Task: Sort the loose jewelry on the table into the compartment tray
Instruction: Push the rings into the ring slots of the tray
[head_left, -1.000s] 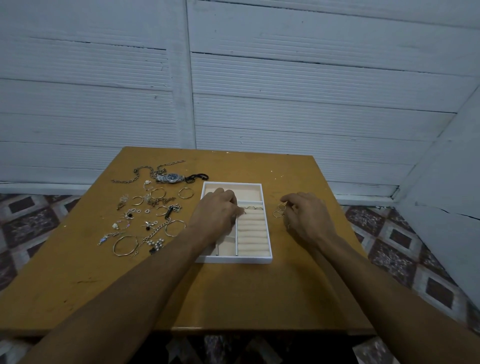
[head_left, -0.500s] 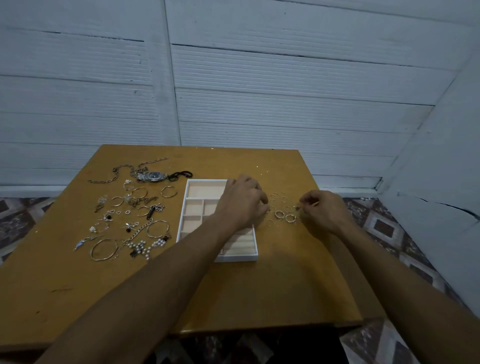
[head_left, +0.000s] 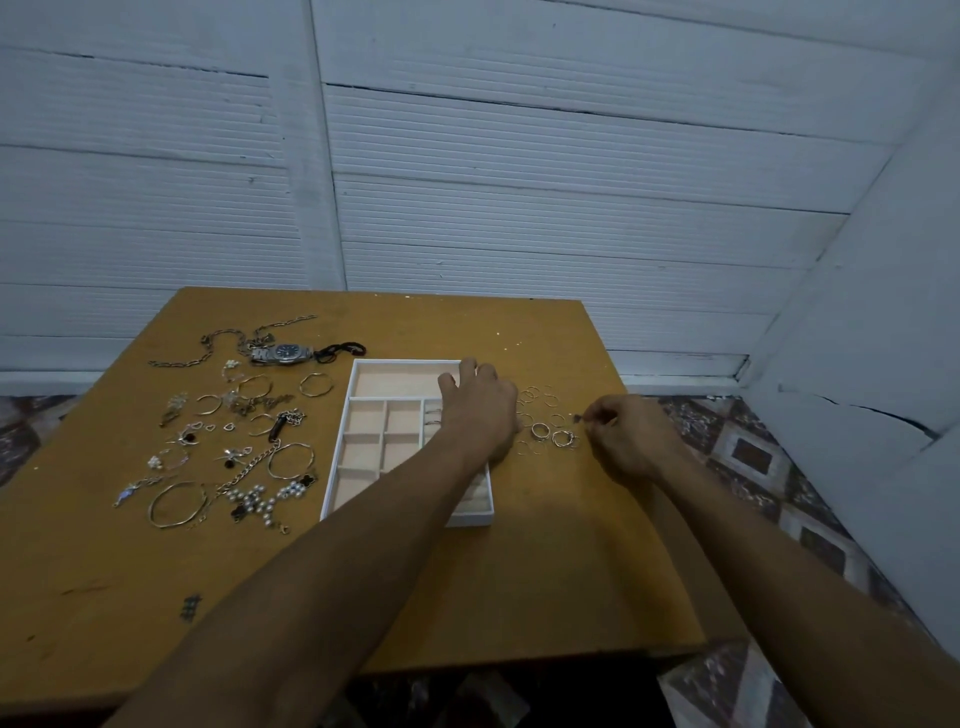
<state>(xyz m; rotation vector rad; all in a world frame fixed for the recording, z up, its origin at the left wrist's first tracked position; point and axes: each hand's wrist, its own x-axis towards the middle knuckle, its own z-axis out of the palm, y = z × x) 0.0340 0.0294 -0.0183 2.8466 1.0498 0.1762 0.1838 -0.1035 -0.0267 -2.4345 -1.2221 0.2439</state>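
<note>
Since 1 second ago our left hand (head_left: 480, 410) has slid from the middle of the tray (head_left: 405, 362) to its far right corner. Our right hand (head_left: 631, 441) has drawn away to the right, uncovering the rings (head_left: 540, 430) scattered on the tabletop (head_left: 519, 597) between tray and hand.

Our left forearm crosses the tray's near right part. The hand lies palm down over the right rim, its fingers (head_left: 488, 374) pointing away from us, and we cannot tell whether they hold anything underneath. Our right fingers (head_left: 597, 415) are pinched narrow on a small piece (head_left: 577, 417), too small for us to name, just beside the rightmost rings. Among the thin rings lie 2 thicker ones, near each other.

The white tray sits mid-tabletop with a pale lining, and 2 more rings sit in its right column beside our left thumb. Left of the tray, well apart from both hands, lies the other jewelry: a watch (head_left: 283, 353), a long chain (head_left: 208, 354), several bangles (head_left: 176, 505) and a pearl bracelet (head_left: 260, 501).
</note>
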